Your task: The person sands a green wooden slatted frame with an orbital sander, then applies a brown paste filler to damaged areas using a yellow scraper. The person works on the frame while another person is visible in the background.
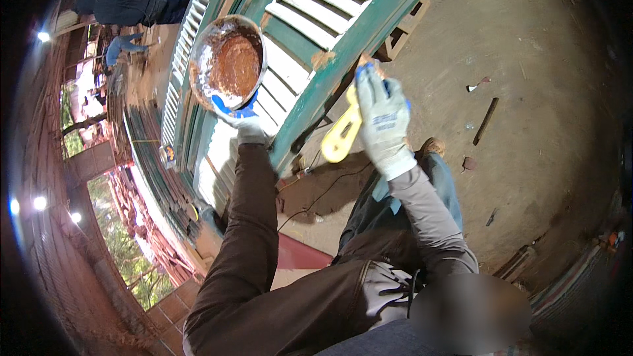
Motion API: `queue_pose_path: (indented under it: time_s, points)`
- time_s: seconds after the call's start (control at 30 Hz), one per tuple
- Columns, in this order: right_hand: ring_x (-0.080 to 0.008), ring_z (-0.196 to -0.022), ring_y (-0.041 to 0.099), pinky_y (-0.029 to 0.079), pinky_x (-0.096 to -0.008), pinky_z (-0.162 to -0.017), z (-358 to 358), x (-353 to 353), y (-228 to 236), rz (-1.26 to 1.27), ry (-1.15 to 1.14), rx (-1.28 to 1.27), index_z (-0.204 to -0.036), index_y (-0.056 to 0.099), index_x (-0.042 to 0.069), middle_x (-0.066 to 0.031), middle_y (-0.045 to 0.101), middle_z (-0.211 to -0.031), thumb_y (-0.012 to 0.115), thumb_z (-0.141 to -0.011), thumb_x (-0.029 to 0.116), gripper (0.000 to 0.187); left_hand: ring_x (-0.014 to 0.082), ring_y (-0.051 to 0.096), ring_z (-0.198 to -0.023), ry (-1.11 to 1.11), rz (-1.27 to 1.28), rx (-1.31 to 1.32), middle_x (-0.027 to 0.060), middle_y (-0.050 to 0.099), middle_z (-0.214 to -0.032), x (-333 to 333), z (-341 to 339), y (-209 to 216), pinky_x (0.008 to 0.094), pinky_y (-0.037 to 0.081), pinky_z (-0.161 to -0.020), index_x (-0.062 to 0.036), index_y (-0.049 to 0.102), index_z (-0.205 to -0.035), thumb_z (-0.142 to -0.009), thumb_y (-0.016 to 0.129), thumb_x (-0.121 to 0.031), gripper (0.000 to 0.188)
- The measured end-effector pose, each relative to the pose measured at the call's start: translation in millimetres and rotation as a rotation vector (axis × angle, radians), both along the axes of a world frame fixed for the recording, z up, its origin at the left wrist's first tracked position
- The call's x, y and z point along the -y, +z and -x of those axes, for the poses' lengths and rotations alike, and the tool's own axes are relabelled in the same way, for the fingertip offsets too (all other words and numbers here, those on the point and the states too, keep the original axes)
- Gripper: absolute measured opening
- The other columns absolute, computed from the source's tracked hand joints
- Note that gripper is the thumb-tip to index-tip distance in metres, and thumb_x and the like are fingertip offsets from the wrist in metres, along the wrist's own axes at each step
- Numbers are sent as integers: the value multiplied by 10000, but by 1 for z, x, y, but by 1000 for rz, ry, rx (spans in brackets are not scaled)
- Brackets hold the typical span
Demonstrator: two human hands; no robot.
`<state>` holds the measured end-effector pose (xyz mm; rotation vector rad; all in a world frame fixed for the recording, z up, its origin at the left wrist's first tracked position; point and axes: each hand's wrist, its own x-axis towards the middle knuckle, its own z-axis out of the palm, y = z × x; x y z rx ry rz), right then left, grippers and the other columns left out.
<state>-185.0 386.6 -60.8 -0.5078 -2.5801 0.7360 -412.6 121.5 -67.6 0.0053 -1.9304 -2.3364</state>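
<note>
My gloved left hand grips a round metal bowl from its near side, over the louvred shutter. Brown filler paste lies inside the bowl. A putty knife with a yellow handle is in my gloved right hand, its fingers closed and pointing toward the shutter's outer edge. The blade is mostly hidden by the glove. The shutter has a green frame and white slats. A tan patch of filler marks the frame near my right fingertips.
Another shutter with white slats lies at the left. A wooden support stands beneath the near shutter. Dark cable crosses the floor, and a dark strip lies at right. Two other people are at the far left.
</note>
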Motion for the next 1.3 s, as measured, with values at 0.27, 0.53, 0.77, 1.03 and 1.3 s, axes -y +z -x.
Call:
queue_pose_path:
  time_s: [0.27, 0.53, 0.77, 1.03, 1.3]
  points:
    - [-339, -1010, 580, 520, -414, -839, -45, 9, 30, 320, 83, -114, -1353, 582, 57, -115, 631, -1302, 578, -850, 158, 514, 346, 536, -1276, 66, -91, 96, 134, 459, -1489, -6, -13, 6, 523, 553, -937, -135, 434, -1475, -973, 530, -518, 638]
    - [-297, -1062, 636, 467, -368, -937, -38, -35, 117, 196, -21, -336, -1281, 650, 41, -137, 691, -1234, 636, -876, -47, 414, 298, 516, -1317, -252, 261, -427, 160, 520, -1432, -57, -77, -5, 464, 415, -1129, -19, 504, -1399, -1012, 524, -247, 450]
    - [-311, -1026, 622, 522, -378, -892, -24, -35, 143, 6, 74, -208, -1290, 647, 83, -105, 674, -1259, 622, -858, 46, 434, 298, 449, -1379, -624, 88, -338, 200, 414, -1505, -136, -110, 35, 420, 335, -1173, 16, 249, -1547, -970, 586, -193, 700]
    - [-313, -1074, 610, 538, -376, -890, -20, -34, 141, -95, -45, -87, -1322, 626, 84, -89, 666, -1263, 633, -802, 67, 520, 293, 398, -1413, -777, -160, -234, 205, 326, -1555, -190, -121, 92, 417, 322, -1175, 29, 103, -1585, -920, 688, -391, 980]
    - [-310, -970, 616, 547, -400, -732, -1, -87, 110, -44, -10, -223, -1280, 608, 18, -112, 657, -1194, 700, -771, 130, 529, 322, 422, -1398, -831, -122, -48, 224, 332, -1546, -243, -112, 56, 431, 358, -1158, 16, 54, -1589, -919, 674, -491, 1044]
